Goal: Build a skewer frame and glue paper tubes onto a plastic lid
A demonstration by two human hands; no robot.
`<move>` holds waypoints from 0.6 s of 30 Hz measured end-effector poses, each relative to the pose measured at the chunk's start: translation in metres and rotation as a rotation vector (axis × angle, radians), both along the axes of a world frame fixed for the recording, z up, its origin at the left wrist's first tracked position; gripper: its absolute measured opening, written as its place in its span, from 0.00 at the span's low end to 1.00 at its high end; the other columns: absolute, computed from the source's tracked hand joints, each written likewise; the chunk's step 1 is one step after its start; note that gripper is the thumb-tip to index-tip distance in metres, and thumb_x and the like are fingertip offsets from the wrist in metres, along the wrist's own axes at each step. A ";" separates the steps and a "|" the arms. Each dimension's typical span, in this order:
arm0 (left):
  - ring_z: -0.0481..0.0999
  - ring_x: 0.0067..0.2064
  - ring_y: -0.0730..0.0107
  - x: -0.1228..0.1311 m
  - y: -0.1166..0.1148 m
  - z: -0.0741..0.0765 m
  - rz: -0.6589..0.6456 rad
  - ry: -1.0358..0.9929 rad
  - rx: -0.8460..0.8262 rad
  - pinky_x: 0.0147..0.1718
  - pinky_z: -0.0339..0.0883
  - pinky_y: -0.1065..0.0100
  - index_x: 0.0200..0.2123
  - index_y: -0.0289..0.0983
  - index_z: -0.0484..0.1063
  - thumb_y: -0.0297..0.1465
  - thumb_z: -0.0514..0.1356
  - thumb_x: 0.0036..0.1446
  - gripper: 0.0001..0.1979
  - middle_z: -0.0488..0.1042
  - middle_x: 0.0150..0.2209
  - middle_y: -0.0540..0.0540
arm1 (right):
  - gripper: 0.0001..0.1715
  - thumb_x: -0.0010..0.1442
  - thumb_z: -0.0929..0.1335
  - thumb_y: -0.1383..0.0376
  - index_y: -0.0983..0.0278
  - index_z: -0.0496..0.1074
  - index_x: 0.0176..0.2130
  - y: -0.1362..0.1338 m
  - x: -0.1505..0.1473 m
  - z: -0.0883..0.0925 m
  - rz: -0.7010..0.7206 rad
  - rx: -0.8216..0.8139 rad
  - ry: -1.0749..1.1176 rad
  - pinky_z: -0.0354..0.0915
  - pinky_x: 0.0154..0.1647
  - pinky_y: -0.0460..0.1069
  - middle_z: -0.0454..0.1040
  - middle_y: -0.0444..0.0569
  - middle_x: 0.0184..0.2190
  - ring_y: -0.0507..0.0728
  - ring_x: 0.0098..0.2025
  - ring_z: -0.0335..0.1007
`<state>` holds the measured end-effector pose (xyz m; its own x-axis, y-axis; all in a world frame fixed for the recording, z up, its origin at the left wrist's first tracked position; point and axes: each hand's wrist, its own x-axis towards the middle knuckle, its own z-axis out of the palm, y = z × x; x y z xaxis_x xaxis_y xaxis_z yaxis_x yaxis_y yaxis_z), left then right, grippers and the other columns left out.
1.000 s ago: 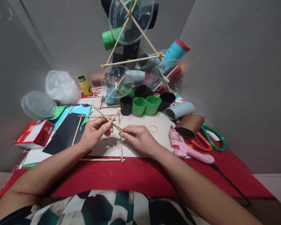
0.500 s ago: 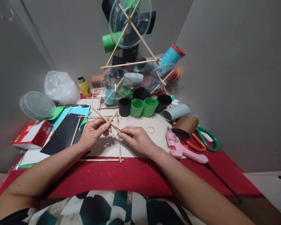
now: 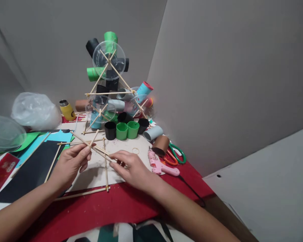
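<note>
Several thin wooden sticks (image 3: 99, 149), crossing one another, are held between my two hands above a white board (image 3: 91, 179). My left hand (image 3: 72, 161) pinches them where they cross, thumb on the near side. At their right end, my right hand (image 3: 131, 166) has its thumb and fingertips closed on the sticks. Beneath them lies a square frame of wooden sticks (image 3: 106, 174), its corners bound with yellowish bands or glue. A small rubber band (image 3: 135, 151) rests on the board beyond my right hand.
At the back stands a stick structure (image 3: 111, 93) with clear plastic discs and paper tubes. Green cups (image 3: 122, 131) and black cups (image 3: 110, 130) line its front. Right are a pink glue gun (image 3: 164, 167) and green-handled scissors (image 3: 179, 154). Coloured paper (image 3: 27, 171) lies left.
The view has swung right and up, so the scene appears shifted left and the whole structure shows. Both hands still hold the sticks, with my right hand slightly farther from my left.
</note>
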<state>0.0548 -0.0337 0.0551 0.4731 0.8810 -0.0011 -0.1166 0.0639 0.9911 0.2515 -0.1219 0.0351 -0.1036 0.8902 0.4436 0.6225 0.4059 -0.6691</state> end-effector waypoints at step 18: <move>0.47 0.18 0.88 0.008 -0.008 -0.031 -0.249 -0.138 -0.605 0.14 0.35 0.81 0.36 0.29 0.74 0.30 0.67 0.51 0.11 0.62 0.24 0.53 | 0.27 0.61 0.59 0.61 0.68 0.71 0.55 -0.096 0.141 -0.086 -0.445 -0.215 -0.780 0.73 0.44 0.60 0.77 0.60 0.46 0.65 0.45 0.75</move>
